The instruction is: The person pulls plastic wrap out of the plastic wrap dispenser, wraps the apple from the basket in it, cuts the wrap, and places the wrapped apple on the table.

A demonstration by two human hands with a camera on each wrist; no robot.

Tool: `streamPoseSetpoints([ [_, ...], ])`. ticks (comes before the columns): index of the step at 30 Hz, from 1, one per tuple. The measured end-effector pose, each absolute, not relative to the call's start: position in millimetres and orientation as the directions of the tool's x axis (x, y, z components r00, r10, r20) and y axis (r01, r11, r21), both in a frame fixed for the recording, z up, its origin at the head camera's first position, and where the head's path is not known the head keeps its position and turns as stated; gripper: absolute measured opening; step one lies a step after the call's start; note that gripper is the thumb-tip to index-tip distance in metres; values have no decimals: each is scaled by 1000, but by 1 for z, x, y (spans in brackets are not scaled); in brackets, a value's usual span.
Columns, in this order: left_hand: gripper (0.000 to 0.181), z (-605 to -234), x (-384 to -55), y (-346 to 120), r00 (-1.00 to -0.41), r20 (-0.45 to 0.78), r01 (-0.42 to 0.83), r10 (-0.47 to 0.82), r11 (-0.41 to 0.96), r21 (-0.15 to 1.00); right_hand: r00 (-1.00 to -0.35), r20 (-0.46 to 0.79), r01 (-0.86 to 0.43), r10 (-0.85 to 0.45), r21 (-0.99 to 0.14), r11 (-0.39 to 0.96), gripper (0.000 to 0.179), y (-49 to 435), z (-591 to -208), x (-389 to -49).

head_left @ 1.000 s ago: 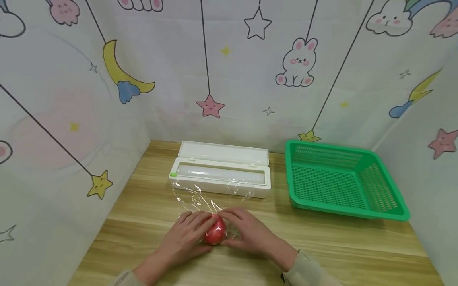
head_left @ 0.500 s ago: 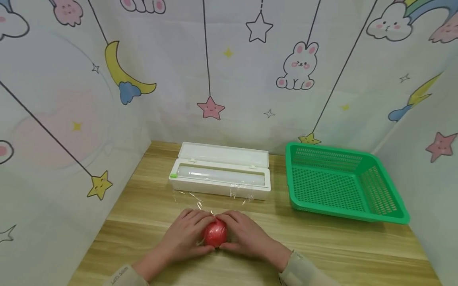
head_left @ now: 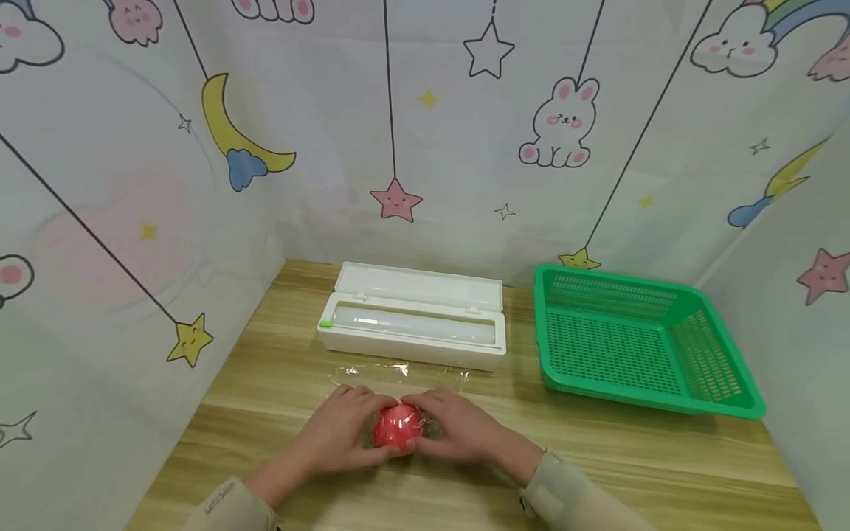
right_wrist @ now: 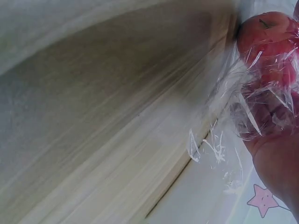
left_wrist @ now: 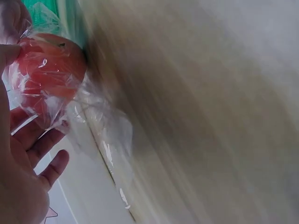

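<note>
A red apple sits between my two hands near the front of the table in the head view. Clear cling film covers much of it, and a loose sheet of film spreads behind toward the white box. My left hand holds the apple from the left, thumb at its front. From the right my right hand grips it likewise, thumb on the near side. The left wrist view shows the apple with its stem and crinkled film hanging past the fingers. Bunched film lies below the apple in the right wrist view.
Behind the hands stands a white cling film box, lid raised, with a roll inside and a green slider at its left end. A green plastic basket stands at the right. White printed cloth walls in the table.
The hands have drawn closer round the apple, with both thumbs now at its front. The film that stood up over the box's front has sunk lower and now lies just before it.
</note>
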State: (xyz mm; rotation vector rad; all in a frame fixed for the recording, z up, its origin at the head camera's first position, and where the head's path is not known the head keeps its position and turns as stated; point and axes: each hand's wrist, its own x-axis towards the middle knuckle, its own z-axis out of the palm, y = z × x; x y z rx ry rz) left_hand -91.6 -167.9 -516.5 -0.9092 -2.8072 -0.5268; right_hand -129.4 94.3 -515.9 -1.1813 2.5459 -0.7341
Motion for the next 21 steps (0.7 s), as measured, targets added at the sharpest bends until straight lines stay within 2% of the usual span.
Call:
streamPoseSetpoints([
  [8,56,-511,-104,-168,-837,93,528,539,750,399,-635,58,-673,-770,-531,515,79,95,-515,-130],
  [13,48,-509,-109,-166,-844,38,488,534,738,467,-625,56,-687,-779,-513,514,75,95,-514,-129],
  [18,56,-507,-109,-162,-830,128,545,543,739,396,-650,24,-663,-760,-506,551,71,96,-516,-132],
  [21,63,-505,-106,-159,-778,245,628,579,730,269,-653,7,-648,-758,-523,554,70,96,-516,-135],
])
